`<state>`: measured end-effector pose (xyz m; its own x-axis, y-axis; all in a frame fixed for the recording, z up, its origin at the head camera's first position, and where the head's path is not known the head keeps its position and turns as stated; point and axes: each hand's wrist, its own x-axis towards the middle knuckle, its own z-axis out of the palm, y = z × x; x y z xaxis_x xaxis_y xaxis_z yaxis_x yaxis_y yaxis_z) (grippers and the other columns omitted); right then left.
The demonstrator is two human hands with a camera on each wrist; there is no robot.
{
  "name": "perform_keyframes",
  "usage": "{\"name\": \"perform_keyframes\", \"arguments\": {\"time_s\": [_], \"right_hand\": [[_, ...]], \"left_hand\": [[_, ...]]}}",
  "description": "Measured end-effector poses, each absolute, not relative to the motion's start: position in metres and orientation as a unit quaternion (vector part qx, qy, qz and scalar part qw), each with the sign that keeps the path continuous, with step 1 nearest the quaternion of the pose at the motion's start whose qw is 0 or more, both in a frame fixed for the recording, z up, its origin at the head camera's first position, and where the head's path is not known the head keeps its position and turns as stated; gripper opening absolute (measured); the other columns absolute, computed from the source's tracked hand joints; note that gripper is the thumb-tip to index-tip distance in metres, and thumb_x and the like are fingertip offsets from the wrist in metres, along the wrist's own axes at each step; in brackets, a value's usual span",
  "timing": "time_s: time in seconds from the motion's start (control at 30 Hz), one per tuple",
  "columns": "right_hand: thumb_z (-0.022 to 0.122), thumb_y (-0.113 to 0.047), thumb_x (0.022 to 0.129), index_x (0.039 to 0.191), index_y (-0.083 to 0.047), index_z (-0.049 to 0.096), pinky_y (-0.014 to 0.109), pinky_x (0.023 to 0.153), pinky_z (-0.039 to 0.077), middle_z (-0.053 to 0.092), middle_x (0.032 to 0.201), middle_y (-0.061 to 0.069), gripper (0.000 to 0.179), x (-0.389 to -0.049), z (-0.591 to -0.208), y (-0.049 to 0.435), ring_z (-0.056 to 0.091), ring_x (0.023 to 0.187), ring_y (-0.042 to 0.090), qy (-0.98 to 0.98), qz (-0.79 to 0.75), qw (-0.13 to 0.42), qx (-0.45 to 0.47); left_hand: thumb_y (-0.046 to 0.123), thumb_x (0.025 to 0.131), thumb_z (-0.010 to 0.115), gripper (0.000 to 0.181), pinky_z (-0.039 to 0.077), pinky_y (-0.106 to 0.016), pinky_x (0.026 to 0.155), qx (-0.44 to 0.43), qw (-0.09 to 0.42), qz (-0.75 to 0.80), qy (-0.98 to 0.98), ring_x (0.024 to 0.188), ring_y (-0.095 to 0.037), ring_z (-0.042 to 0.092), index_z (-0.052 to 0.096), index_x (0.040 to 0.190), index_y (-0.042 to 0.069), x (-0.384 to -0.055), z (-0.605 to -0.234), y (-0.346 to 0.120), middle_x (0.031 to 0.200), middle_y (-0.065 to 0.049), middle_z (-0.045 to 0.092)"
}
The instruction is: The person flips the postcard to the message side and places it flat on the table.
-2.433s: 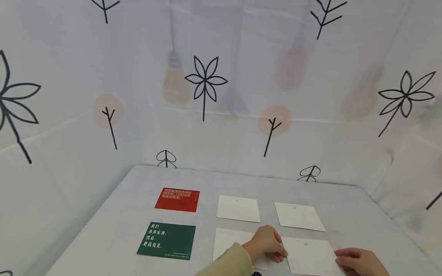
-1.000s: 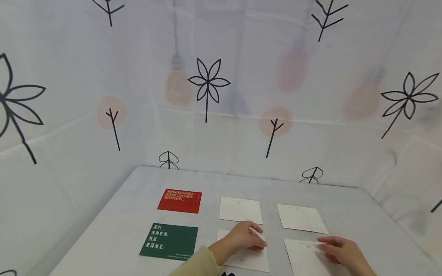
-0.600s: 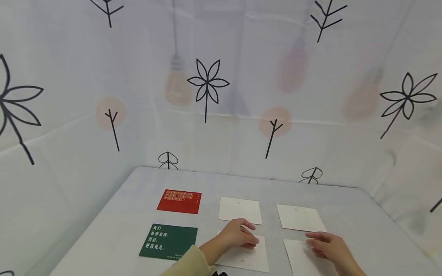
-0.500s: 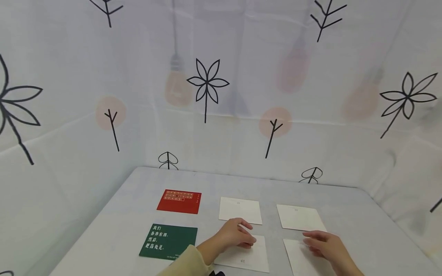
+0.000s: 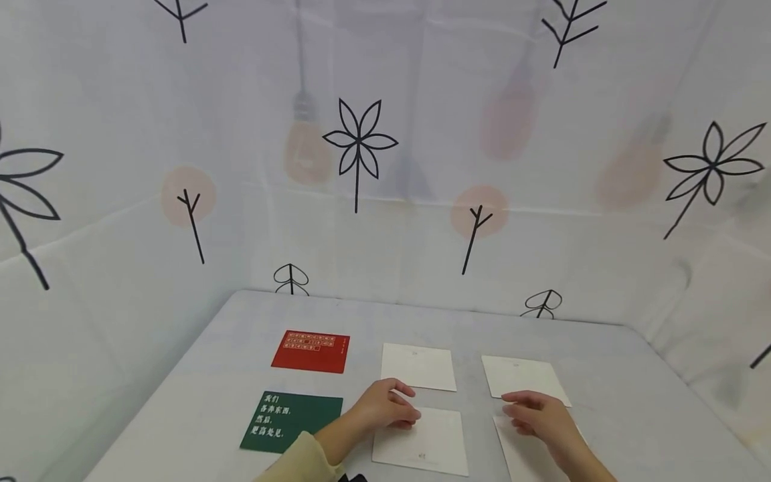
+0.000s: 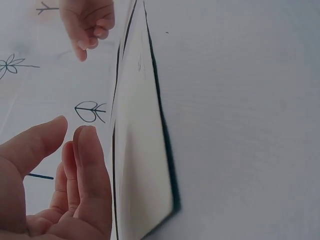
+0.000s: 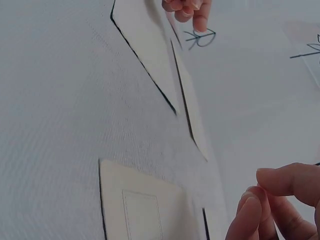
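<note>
My left hand (image 5: 385,407) hovers over the left edge of the front middle white card (image 5: 424,442), fingers loosely bent and nothing in them. In the left wrist view its thumb and fingertips stand apart, with a pale card (image 6: 145,140) beside them. Over the front right white card (image 5: 524,452) hangs my right hand (image 5: 542,422), also holding nothing; it hides part of that card. The right wrist view shows a card with a printed rectangle (image 7: 142,210) near those relaxed fingers. A green card (image 5: 289,422) with white writing lies left of my left sleeve, partly covered by the forearm.
A red card (image 5: 311,351) with printed characters lies at the back left. Two more white cards, a middle one (image 5: 418,365) and a right one (image 5: 523,376), complete the back row. A white patterned cloth (image 5: 391,254) hangs behind the table (image 5: 199,402).
Both hands have moved left. Earlier they touched opposite sides of the front right card; they let go of it, rose over the cards and drifted left while the cards stay in place.
</note>
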<state>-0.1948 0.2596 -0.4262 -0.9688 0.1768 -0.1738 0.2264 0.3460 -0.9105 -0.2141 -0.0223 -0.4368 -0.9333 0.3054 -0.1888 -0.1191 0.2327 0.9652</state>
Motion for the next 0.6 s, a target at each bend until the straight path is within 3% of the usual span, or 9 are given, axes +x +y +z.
{"name": "perform_keyframes", "arguments": {"time_s": [0.6], "right_hand": [[0.07, -0.006, 0.079, 0.101, 0.006, 0.066, 0.03, 0.059, 0.053, 0.061, 0.076, 0.004, 0.025, -0.207, -0.429, 0.226, 0.056, 0.065, 0.018, 0.807, -0.581, 0.024, 0.103]], "left_hand": [[0.01, 0.079, 0.074, 0.033, 0.056, -0.03, 0.065, 0.044, 0.162, 0.609, 0.775, 0.069, -0.018, 0.064, 0.057, 0.105, 0.001, -0.216, -0.439, -0.057, 0.08, -0.007, 0.062]]}}
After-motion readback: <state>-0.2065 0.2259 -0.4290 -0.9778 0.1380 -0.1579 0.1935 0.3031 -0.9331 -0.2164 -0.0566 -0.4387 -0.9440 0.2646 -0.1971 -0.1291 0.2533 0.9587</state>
